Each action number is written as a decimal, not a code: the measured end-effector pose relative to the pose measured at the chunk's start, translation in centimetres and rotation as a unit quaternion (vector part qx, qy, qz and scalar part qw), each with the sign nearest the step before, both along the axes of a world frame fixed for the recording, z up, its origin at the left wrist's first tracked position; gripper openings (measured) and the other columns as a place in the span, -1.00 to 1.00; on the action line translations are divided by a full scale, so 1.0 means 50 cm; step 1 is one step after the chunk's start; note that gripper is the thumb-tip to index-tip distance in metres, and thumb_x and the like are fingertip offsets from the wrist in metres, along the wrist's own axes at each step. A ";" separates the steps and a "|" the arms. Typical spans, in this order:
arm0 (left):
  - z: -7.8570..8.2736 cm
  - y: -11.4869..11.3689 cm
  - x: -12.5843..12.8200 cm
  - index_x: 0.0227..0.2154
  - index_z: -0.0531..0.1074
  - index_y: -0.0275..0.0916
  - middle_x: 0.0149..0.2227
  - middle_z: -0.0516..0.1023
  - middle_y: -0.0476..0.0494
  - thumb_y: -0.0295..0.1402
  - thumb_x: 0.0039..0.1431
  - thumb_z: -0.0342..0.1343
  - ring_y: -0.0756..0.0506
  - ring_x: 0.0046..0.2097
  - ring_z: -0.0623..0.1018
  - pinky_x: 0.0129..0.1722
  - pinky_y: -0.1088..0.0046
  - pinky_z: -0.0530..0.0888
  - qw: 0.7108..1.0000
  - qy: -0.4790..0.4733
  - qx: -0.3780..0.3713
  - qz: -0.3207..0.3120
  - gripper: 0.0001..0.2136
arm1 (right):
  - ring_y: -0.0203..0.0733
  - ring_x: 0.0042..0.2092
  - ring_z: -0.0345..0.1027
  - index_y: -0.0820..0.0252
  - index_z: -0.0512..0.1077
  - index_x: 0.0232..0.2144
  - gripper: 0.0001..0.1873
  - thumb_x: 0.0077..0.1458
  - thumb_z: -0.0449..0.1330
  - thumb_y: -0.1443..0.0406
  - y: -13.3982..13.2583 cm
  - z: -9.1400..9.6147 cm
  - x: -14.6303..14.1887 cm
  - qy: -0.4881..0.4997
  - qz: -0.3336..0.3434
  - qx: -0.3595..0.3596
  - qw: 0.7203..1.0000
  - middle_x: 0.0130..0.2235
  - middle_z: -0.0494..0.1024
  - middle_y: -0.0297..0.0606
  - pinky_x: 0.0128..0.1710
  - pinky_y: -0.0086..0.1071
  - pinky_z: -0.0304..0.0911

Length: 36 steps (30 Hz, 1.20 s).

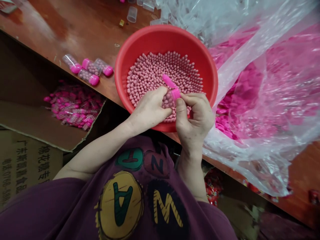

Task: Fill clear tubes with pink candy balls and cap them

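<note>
A red plastic bowl (166,43) sits on the wooden table, filled with small pink candy balls (155,75). Above the bowl, my left hand (150,110) pinches a clear tube (168,101) that seems to hold pink balls, though my fingers hide part of it. My right hand (195,120) grips a bright pink cap (175,94) at the tube's upper end. A second pink piece (168,81) sits just beyond the cap, touching or very close to it. Both hands are close together over the balls.
Several filled capsules with pink caps (88,70) lie on the wooden table (75,33) left of the bowl. A cardboard box (75,105) below the table edge holds more. A clear plastic bag (262,86) of pink caps lies right, with clear tubes (132,15) beyond the bowl.
</note>
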<state>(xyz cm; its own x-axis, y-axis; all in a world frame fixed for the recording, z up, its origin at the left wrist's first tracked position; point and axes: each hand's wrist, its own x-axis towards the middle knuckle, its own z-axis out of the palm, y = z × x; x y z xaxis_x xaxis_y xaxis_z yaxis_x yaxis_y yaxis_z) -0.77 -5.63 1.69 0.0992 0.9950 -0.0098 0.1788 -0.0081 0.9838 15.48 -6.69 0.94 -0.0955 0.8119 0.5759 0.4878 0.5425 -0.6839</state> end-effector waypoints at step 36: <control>0.002 0.028 -0.004 -0.15 0.57 -0.25 -0.19 0.59 -0.08 -0.26 0.06 0.63 -0.07 -0.10 0.56 -0.10 0.46 0.52 0.926 -0.293 -0.173 -0.166 -0.59 | 0.21 0.51 0.33 -0.12 0.24 0.52 -0.03 0.17 0.52 0.15 0.026 -0.042 0.029 -0.113 0.067 -0.002 0.991 0.48 0.44 -0.05 0.57 0.20 0.31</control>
